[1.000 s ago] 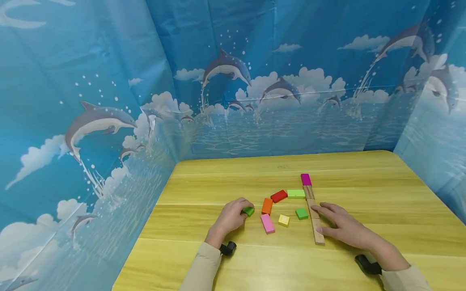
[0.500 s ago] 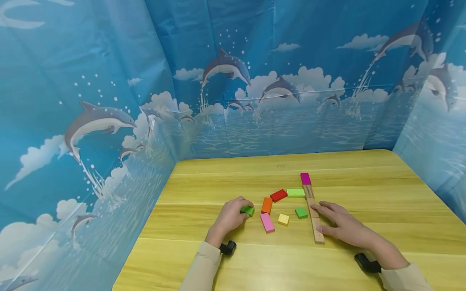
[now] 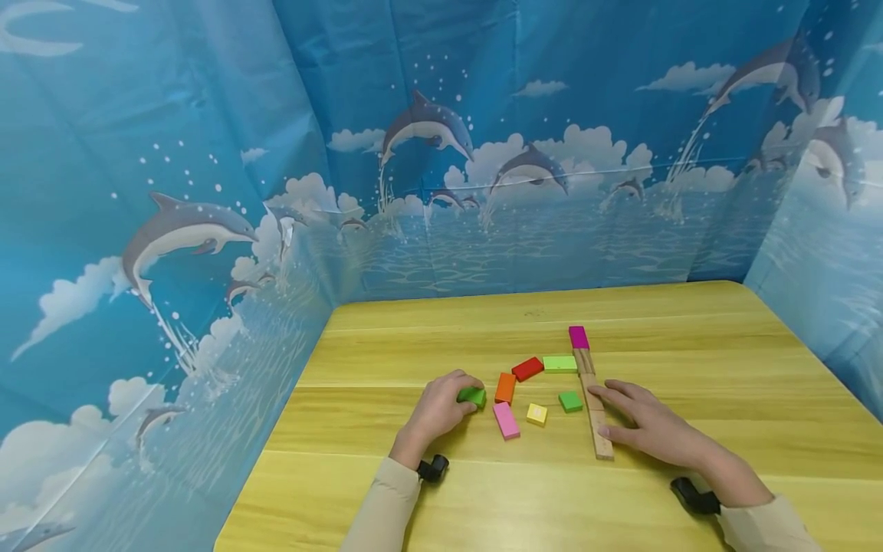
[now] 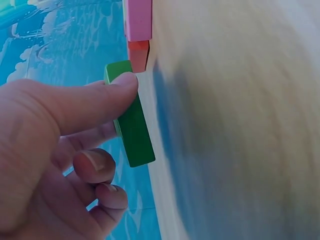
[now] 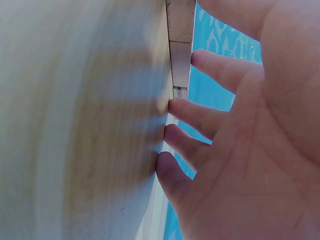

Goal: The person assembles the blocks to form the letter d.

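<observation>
My left hand (image 3: 438,409) pinches a green block (image 4: 132,132) between thumb and fingers, left of the curve of blocks. In that curve lie a pink block (image 3: 507,421), an orange block (image 3: 505,388), a red block (image 3: 527,369) and a light green block (image 3: 559,364). The light green one meets a column of plain wooden blocks (image 3: 596,418), with a magenta block (image 3: 579,337) at its far end. Along the column's right side my right hand (image 3: 651,425) spreads its fingers, the index fingertip touching a wooden block and other fingertips on the table.
Between the curve and the wooden column lie a yellow block (image 3: 536,415) and a second green block (image 3: 570,402). A wood-grain table (image 3: 386,330) carries everything. Behind and beside it hangs a blue dolphin curtain (image 3: 428,245).
The green block in my left hand has shifted slightly right, toward the orange block, and shows more of itself. My right hand and the other blocks stay in place.
</observation>
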`<state>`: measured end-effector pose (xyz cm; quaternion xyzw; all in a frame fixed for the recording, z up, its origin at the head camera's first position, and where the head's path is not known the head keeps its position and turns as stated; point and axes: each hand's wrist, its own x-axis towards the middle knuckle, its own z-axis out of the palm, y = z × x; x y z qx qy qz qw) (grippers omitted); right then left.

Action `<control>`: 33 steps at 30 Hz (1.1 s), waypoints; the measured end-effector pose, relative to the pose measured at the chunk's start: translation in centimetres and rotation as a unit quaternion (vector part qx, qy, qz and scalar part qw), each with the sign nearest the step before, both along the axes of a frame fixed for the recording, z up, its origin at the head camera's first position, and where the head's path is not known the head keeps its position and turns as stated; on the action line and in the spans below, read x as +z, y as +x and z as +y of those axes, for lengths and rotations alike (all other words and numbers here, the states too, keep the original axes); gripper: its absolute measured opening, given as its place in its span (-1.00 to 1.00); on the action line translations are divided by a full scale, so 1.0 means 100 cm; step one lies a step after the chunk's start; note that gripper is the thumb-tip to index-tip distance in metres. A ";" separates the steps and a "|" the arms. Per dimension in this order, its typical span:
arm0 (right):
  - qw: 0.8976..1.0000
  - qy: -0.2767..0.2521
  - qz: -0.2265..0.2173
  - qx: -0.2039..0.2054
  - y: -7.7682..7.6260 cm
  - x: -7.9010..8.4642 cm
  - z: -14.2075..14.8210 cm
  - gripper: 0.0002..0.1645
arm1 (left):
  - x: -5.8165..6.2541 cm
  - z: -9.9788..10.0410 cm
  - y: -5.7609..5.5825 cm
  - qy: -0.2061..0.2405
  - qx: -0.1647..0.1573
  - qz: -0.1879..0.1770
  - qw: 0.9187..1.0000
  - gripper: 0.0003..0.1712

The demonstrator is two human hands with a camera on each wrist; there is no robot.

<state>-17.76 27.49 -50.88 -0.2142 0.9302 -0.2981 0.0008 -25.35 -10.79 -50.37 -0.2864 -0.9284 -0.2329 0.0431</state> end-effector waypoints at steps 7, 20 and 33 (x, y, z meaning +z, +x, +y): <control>1.000 0.002 -0.003 -0.001 0.000 0.000 0.001 -0.14 | 0.006 0.004 0.004 0.024 -0.006 -0.007 1.000 -0.62; 1.000 0.002 0.003 0.002 0.001 0.003 0.000 -0.16 | 0.021 0.019 0.017 0.031 -0.033 -0.009 0.999 -0.59; 1.000 0.002 0.000 0.002 0.000 0.001 0.001 -0.14 | 0.028 0.039 0.032 0.013 -0.073 0.012 0.997 -0.62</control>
